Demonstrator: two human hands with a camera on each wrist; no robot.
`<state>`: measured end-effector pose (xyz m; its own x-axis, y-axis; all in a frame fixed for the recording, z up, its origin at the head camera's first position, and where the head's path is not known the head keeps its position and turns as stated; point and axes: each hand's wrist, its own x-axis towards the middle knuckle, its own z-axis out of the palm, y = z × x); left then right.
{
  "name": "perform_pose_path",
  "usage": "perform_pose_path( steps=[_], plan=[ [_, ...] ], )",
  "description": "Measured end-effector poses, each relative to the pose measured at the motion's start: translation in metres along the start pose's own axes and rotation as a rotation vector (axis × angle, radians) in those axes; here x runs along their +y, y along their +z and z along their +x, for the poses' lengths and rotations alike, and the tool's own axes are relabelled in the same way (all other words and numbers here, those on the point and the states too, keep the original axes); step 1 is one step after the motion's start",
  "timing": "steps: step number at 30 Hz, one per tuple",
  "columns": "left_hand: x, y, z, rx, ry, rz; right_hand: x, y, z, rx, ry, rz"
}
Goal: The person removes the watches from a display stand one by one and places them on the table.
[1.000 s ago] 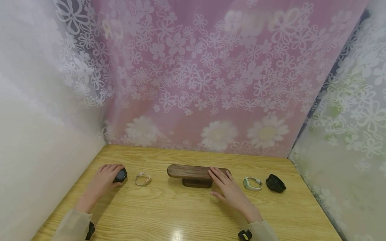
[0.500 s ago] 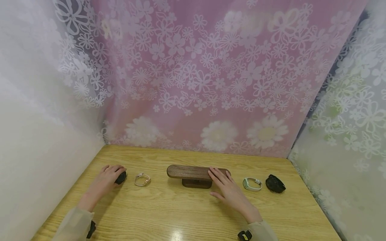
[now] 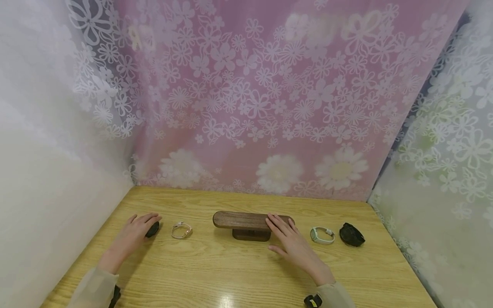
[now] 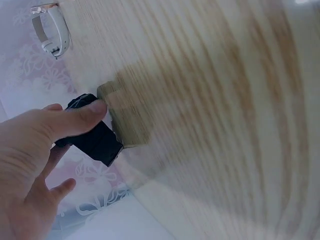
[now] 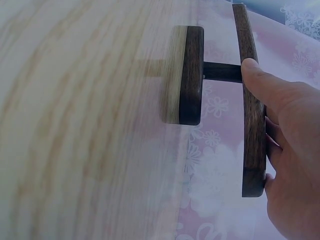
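Note:
At the table's left side my left hand pinches a black wristwatch, its palm hiding part of it. In the left wrist view my thumb lies across the watch, its black strap sticking out below and touching or nearly touching the tabletop. My right hand rests its straight fingers on the right end of a dark wooden watch stand, thumb out in front. The stand's horizontal bar sits on a short post over a rounded base; nothing hangs on the bar's visible part.
A slim pale bracelet watch lies between my left hand and the stand. Right of my right hand lie a mint-green watch and another black watch. Flowered curtains enclose the wooden table at back and sides.
My left hand has shifted slightly and turned the black watch, so its face no longer shows to the head view. The right hand and the stand stay where they were.

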<state>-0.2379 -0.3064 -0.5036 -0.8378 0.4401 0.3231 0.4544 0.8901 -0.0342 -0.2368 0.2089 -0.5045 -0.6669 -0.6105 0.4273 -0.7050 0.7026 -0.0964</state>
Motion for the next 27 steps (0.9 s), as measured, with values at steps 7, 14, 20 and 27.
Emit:
perform_pose_path(
  steps=[7, 14, 20, 27],
  plan=[
    [-0.005, 0.009, 0.000, 0.027, 0.006, -0.049, 0.001, 0.001, 0.000, -0.008, -0.004, -0.004],
    [-0.004, 0.009, 0.001, 0.011, -0.033, -0.079, 0.000, -0.001, 0.000, -0.023, 0.009, 0.009],
    [-0.002, 0.008, 0.002, 0.059, -0.050, -0.095, -0.002, -0.001, 0.000, 0.002, 0.008, 0.025],
    [0.008, 0.003, 0.009, 0.199, -0.057, -0.099, -0.002, 0.000, 0.001, -0.004, 0.018, 0.015]
  ],
)
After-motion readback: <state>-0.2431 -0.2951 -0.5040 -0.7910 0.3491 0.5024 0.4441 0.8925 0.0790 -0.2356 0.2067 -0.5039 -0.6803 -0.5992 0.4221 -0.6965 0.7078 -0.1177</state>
